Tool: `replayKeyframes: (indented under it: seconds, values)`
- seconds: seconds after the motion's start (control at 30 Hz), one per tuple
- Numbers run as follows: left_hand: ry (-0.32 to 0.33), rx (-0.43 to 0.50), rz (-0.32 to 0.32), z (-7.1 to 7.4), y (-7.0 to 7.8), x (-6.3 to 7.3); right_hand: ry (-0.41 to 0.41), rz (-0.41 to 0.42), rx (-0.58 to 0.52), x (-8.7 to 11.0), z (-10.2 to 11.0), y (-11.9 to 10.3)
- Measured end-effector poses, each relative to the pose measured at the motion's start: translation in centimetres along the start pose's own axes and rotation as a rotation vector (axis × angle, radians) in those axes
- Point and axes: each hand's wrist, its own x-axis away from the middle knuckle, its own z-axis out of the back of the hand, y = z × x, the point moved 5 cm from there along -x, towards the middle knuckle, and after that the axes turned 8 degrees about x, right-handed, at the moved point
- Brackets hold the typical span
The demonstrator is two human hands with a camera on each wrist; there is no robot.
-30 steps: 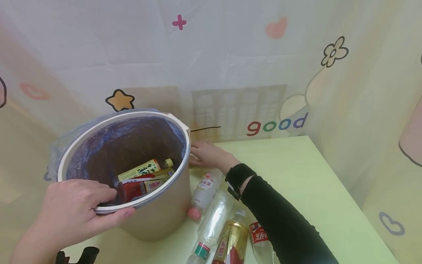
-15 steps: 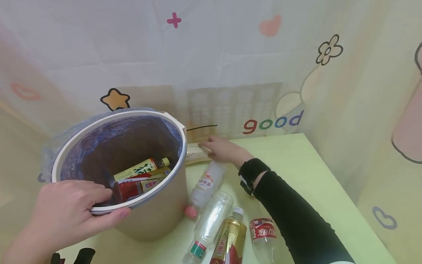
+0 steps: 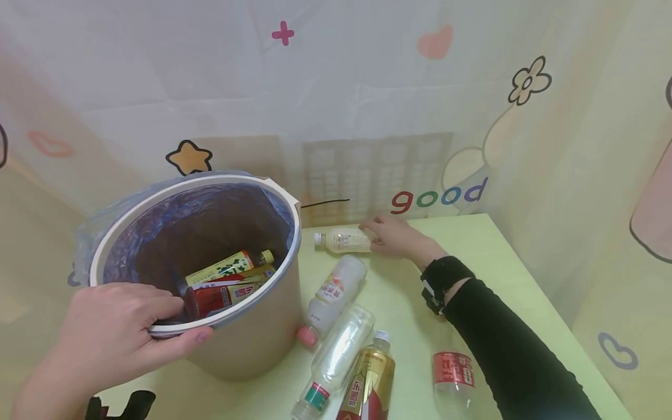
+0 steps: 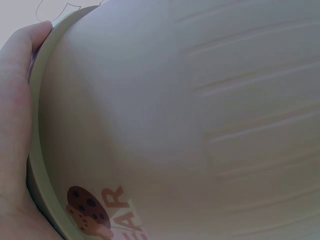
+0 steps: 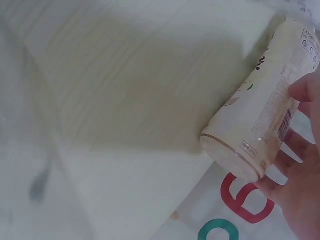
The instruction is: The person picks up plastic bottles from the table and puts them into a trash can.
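My left hand (image 3: 123,332) grips the near-left rim of a beige bin (image 3: 262,344), thumb outside and fingers inside. The bin tilts toward me; within its blue liner (image 3: 152,239) lie a yellow-labelled bottle (image 3: 226,268) and a red-and-gold bottle (image 3: 226,294). At the table's back edge my right hand (image 3: 396,236) holds a cream-labelled bottle (image 3: 343,240) by its base end, white cap pointing left. Up close, the right wrist view has this cream bottle (image 5: 262,100) lying on its side, thumb and fingers around it.
Between bin and right arm lie a pink-capped bottle (image 3: 333,294), a clear bottle with a green label (image 3: 338,353) and a gold bottle (image 3: 370,379). A red-labelled clear bottle (image 3: 454,379) lies beside the right sleeve. A printed curtain (image 3: 336,105) hangs behind the pale table (image 3: 504,297).
The right hand has moved right along the back edge, bringing the cream bottle out from behind the bin. The red-labelled bottle has shifted right. The left hand stays on the rim.
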Motion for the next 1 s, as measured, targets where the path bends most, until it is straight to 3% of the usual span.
replayKeyframes:
  seconds: [0.7,1.0]
  values:
    - [0.016,0.005,-0.027,0.1,0.2,-0.2,0.051,-0.094,-0.059,1.1,-1.1,1.5]
    - [0.026,0.003,-0.024,0.1,0.2,-0.1,0.081,-0.091,-0.081,1.2,-1.6,1.9]
